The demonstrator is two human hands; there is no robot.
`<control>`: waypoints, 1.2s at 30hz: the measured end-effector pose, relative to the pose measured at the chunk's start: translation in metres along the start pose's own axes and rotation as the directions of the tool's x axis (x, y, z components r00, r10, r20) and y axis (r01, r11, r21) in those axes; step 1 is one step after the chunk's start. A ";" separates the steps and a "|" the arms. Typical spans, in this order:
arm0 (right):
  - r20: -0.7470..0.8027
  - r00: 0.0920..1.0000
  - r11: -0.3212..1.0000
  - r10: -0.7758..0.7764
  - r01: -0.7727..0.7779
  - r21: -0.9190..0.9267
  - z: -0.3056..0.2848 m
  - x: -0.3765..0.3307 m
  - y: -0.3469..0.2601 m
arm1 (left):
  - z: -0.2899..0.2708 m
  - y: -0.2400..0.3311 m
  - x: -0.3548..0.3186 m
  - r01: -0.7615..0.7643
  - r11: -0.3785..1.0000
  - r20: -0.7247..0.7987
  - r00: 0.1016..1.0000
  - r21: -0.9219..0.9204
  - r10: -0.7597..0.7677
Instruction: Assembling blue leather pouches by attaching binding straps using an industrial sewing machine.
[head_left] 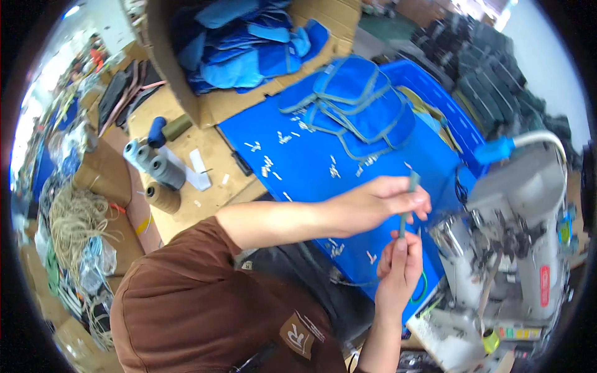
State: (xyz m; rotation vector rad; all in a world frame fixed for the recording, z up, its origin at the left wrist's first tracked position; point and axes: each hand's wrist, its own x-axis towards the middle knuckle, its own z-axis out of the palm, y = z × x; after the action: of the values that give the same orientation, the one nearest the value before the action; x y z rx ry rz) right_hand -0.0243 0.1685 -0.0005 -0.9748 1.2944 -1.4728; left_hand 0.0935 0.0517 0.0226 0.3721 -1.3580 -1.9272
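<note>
A narrow grey-green strip [402,225] stands nearly upright between my two hands, above the blue work surface [292,202]. My left hand [392,199] pinches its upper part, with the end sticking out past the thumb. Just below, my right hand [401,258] grips the lower part between thumb and fingers. Slight blur hides whether the strip is folded. Beyond my hands lies a loose pile of blue fabric pieces [357,102] with grey edging. To the right of my hands stands a grey sewing machine [516,205].
A cardboard box [333,31] full of blue fabric pieces stands at the back. Several thread spools [166,172] are on the wooden table at left. Small white scraps [267,166] dot the blue surface. A blue plastic crate [435,93] sits at the far right.
</note>
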 end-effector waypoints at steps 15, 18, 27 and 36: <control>0.134 0.986 0.995 -0.096 0.100 -0.023 -0.025 -0.033 0.015 | -0.003 -0.011 -0.012 -0.085 0.969 -0.003 0.996 0.231 0.088; 0.127 0.989 0.995 -0.076 0.083 -0.049 -0.032 -0.037 0.011 | -0.005 -0.028 -0.013 -0.046 0.909 0.082 0.997 0.415 0.013; 0.258 0.964 0.998 -0.062 0.064 0.002 -0.037 -0.044 0.003 | 0.007 -0.028 -0.017 -0.110 0.924 -0.003 0.993 0.366 0.120; -0.056 0.910 0.873 -0.410 0.410 0.265 -0.053 -0.049 -0.011 | 0.012 -0.047 -0.057 0.136 0.801 0.455 0.762 0.583 -0.461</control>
State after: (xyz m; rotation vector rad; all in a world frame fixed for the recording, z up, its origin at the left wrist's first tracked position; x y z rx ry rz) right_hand -0.0630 0.2300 0.0036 -1.1074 0.8783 -1.9157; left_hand 0.1064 0.1084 -0.0243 0.2807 -2.3903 -1.9950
